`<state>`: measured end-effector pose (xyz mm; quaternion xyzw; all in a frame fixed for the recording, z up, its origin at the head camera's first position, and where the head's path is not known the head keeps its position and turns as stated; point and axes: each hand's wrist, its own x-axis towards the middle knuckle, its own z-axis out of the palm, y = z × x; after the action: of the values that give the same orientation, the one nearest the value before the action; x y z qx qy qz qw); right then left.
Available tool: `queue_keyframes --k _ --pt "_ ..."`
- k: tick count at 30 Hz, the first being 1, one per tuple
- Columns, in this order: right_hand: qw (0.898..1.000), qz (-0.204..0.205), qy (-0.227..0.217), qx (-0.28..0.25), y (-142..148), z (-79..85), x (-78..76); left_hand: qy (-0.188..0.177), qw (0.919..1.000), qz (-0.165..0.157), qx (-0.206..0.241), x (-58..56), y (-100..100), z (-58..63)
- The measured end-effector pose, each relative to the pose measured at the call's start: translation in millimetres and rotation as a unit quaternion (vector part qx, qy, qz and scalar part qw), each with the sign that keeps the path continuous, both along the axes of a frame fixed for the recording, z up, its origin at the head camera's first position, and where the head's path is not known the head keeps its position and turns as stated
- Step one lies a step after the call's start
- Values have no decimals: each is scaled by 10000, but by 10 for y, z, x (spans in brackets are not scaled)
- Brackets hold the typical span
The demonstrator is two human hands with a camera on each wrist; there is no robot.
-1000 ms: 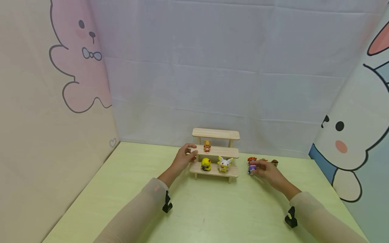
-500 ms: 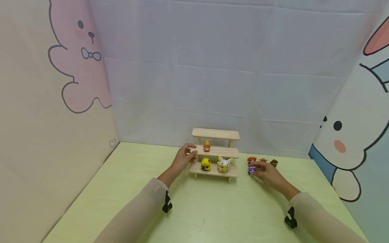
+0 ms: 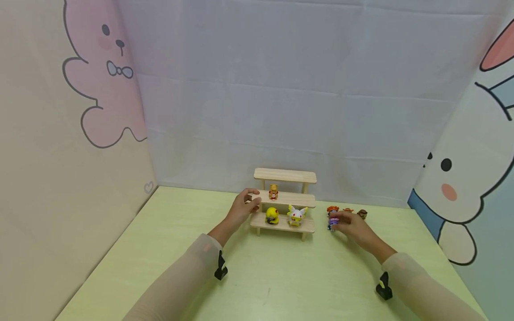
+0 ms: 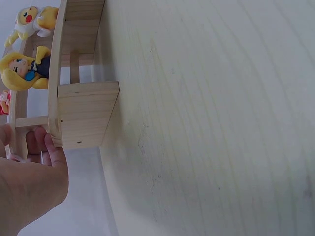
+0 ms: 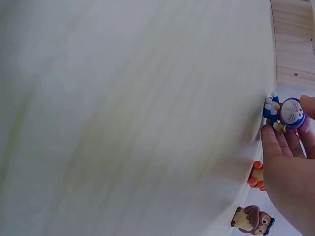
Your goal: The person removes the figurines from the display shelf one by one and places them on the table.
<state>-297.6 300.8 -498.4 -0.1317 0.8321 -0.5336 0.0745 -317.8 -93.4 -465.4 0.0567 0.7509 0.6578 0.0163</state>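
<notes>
A three-tier wooden display stand (image 3: 285, 199) is at the table's back middle. My left hand (image 3: 238, 208) holds its left end, thumb and fingers around the boards. On the bottom tier sit a yellow-haired figurine (image 4: 19, 72) and a white-and-yellow figurine (image 3: 297, 216); a small orange-and-red figurine (image 3: 273, 192) stands on the middle tier. Right of the stand, my right hand (image 3: 355, 228) pinches a blue-and-white cat figurine (image 5: 292, 113) with a purple top, standing at the table surface. Thumb and fingertips are around its head.
Behind the right hand stand an orange-haired figurine (image 3: 332, 209), a partly hidden orange-brown figurine (image 3: 348, 210) and a brown owl figurine (image 5: 252, 220). A white cloth (image 3: 241, 111) hangs behind the pale yellow table (image 3: 265, 276), with printed panels at both sides.
</notes>
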Motion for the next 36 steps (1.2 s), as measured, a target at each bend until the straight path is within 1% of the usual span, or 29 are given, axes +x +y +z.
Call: queue_keyframes --k 4,12,16,19,24,27,36 --pt "10000 -31 65 37 6 24 -10 37 10000 -33 -6 6 -1 -2" --pt "10000 10 9 22 38 78 -16 21 10000 32 -16 -7 6 2" --pt "10000 -14 13 42 16 118 -13 32 10000 15 -3 -8 2 -9" --pt "10000 -30 -23 67 -3 163 -9 43 10000 8 -3 -2 -2 -17" --pt "9995 -111 -24 280 -22 251 6 37 10000 1 17 6 1 -18" --pt "9993 -63 27 367 -19 294 3 40 10000 0 19 5 3 -17" --pt "9985 -80 55 541 -27 422 -60 45 10000 -14 2 7 11 -6"
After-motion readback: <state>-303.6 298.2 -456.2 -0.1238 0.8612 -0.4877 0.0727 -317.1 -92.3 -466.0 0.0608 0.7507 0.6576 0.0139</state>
